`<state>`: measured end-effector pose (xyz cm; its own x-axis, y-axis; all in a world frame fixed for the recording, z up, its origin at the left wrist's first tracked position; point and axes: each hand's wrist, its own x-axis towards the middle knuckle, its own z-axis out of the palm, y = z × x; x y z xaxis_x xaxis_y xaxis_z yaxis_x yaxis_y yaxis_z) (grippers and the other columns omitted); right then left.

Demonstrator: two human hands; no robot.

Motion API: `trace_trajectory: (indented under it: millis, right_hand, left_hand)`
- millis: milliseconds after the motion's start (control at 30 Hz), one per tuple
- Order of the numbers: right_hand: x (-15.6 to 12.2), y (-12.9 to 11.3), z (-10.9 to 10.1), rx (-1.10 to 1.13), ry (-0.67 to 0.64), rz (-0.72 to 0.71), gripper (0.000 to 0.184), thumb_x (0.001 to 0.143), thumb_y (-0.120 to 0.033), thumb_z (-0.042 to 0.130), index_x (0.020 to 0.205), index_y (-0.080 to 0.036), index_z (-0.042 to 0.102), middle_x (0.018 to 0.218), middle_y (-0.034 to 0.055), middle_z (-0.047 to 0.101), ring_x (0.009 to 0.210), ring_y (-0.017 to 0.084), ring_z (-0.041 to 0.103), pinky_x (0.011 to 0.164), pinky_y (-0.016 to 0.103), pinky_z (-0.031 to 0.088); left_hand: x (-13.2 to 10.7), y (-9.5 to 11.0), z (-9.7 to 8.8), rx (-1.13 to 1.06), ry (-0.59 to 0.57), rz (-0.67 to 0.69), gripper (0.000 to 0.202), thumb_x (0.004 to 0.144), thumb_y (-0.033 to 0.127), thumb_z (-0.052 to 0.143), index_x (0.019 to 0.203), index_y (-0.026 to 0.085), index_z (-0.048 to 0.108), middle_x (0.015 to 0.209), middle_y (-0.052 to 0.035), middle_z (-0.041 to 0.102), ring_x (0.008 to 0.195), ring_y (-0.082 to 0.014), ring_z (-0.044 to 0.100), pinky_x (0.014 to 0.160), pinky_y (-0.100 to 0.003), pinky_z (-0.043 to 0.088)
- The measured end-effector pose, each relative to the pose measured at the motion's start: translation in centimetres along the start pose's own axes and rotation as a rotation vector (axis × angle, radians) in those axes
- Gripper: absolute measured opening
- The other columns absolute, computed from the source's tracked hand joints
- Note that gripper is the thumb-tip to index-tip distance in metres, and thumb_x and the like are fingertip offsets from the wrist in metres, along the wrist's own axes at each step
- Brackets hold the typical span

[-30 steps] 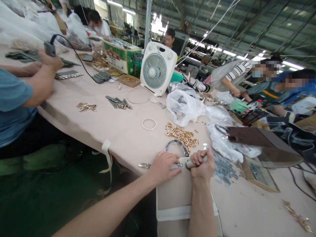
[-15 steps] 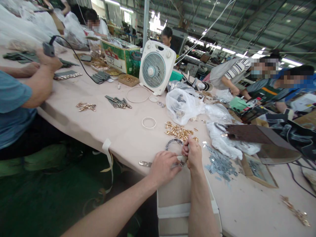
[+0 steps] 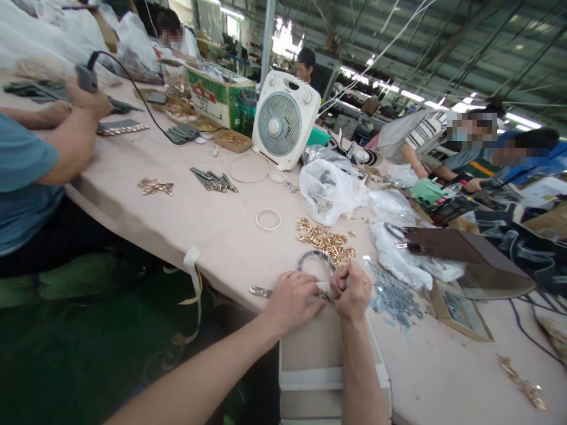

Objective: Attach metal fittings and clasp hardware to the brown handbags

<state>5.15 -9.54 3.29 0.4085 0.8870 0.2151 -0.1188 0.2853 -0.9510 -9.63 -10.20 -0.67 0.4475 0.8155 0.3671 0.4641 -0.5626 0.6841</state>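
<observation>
My left hand (image 3: 296, 300) is closed over a narrow strap, pressing it down on a light box-like piece (image 3: 310, 354). A shiny metal end (image 3: 260, 291) of the strap sticks out to the left, and a pale stretch (image 3: 323, 286) shows by the fingertips. Just to the right, my right hand (image 3: 353, 290) is closed in a fist near a small metal fitting (image 3: 326, 297). What lies inside that fist is hidden. Behind both hands sits a dark ring-shaped roll (image 3: 313, 255), and beyond it a heap of gold-coloured metal clasps (image 3: 325, 239).
Grey flat pieces (image 3: 396, 298) lie to the right, beside a small carton (image 3: 460, 313) and a brown bag (image 3: 469, 254). A white fan (image 3: 283, 121), plastic bags (image 3: 330, 189) and a tape roll (image 3: 268, 219) stand farther back. At left, a co-worker's hand (image 3: 91, 100) holds a corded tool.
My right fist has moved slightly right and down, tilting lower beside the strap's end. My left hand stays in place on the strap.
</observation>
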Motion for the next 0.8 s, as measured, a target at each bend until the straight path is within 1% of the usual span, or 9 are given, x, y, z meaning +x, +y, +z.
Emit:
trace_trajectory:
  millis: [133,233,400,467,533,633,667,700,800]
  right_hand:
    - [0.2,-2.0,-0.2,0.148,-0.002,-0.094,0.038,0.095,-0.042,0.059,0.065,-0.021,0.049,0.047,-0.0095,0.034,0.036,0.006,0.028,0.038,0.019,0.025]
    - [0.2,-2.4,0.2,0.153,-0.020,-0.154,0.038,0.095,-0.042,0.059,0.065,-0.021,0.049,0.047,-0.0094,0.033,0.036,0.006,0.028,0.038,0.019,0.026]
    - [-0.4,-0.4,0.7,0.000,-0.048,0.012,0.043,0.095,-0.046,0.062,0.063,-0.021,0.048,0.048,-0.0087,0.035,0.036,0.006,0.031,0.036,0.020,0.021]
    - [-0.5,-0.5,0.7,-0.023,-0.058,0.008,0.043,0.096,-0.046,0.062,0.063,-0.021,0.049,0.049,-0.0081,0.037,0.037,0.006,0.032,0.036,0.020,0.021]
    - [-0.6,-1.4,0.9,-0.012,-0.062,-0.074,0.041,0.097,-0.043,0.062,0.064,-0.020,0.051,0.050,-0.0073,0.039,0.038,0.007,0.033,0.037,0.020,0.023]
    - [-0.7,-2.5,0.9,0.070,-0.044,-0.263,0.040,0.097,-0.040,0.061,0.064,-0.021,0.051,0.049,-0.0075,0.037,0.039,0.007,0.034,0.039,0.021,0.027]
    - [-0.7,-2.5,0.8,0.070,-0.042,-0.273,0.041,0.097,-0.041,0.061,0.062,-0.021,0.050,0.049,-0.0075,0.036,0.039,0.008,0.034,0.039,0.021,0.028]
    - [-0.7,-2.2,0.7,0.050,-0.042,-0.238,0.042,0.096,-0.042,0.061,0.061,-0.021,0.049,0.048,-0.0077,0.036,0.039,0.008,0.034,0.039,0.021,0.027]
    - [-0.8,-0.6,0.0,-0.040,-0.033,-0.036,0.044,0.096,-0.043,0.062,0.061,-0.020,0.049,0.049,-0.0078,0.037,0.037,0.007,0.034,0.037,0.021,0.023]
  left_hand:
    - [-0.1,-0.5,0.1,-0.001,-0.020,0.008,0.032,0.082,0.046,0.084,0.107,0.029,0.073,0.129,-0.0004,0.074,0.120,-0.0244,0.064,0.106,-0.046,0.043]
    - [-0.2,-0.6,0.2,0.008,-0.034,0.017,0.033,0.082,0.050,0.083,0.107,0.030,0.074,0.130,-0.0008,0.073,0.122,-0.0247,0.064,0.106,-0.046,0.043]
    - [0.0,-0.3,0.1,0.019,-0.005,-0.002,0.030,0.080,0.049,0.085,0.100,0.028,0.075,0.128,-0.0010,0.075,0.120,-0.0241,0.065,0.105,-0.045,0.044]
    - [0.0,-0.3,0.1,0.017,-0.007,-0.001,0.030,0.081,0.048,0.085,0.101,0.028,0.075,0.127,-0.0009,0.075,0.119,-0.0240,0.066,0.104,-0.046,0.044]
    - [-0.1,-0.3,0.1,0.017,-0.018,0.004,0.030,0.081,0.046,0.085,0.103,0.028,0.075,0.127,-0.0007,0.075,0.118,-0.0242,0.066,0.104,-0.046,0.044]
    - [-0.2,-0.4,0.2,0.017,-0.026,-0.003,0.032,0.081,0.047,0.085,0.105,0.029,0.074,0.128,-0.0006,0.075,0.118,-0.0247,0.066,0.104,-0.046,0.044]
    - [-0.2,-0.5,0.3,0.018,-0.024,-0.004,0.032,0.081,0.048,0.085,0.105,0.029,0.074,0.128,-0.0006,0.075,0.118,-0.0248,0.066,0.104,-0.046,0.044]
    - [-0.2,-0.5,0.3,0.019,-0.021,-0.001,0.031,0.082,0.049,0.084,0.104,0.029,0.075,0.128,-0.0006,0.075,0.119,-0.0248,0.066,0.104,-0.046,0.044]
    - [-0.2,-0.4,0.3,0.018,-0.015,0.012,0.029,0.082,0.050,0.083,0.100,0.028,0.075,0.127,-0.0008,0.075,0.119,-0.0246,0.065,0.104,-0.045,0.044]
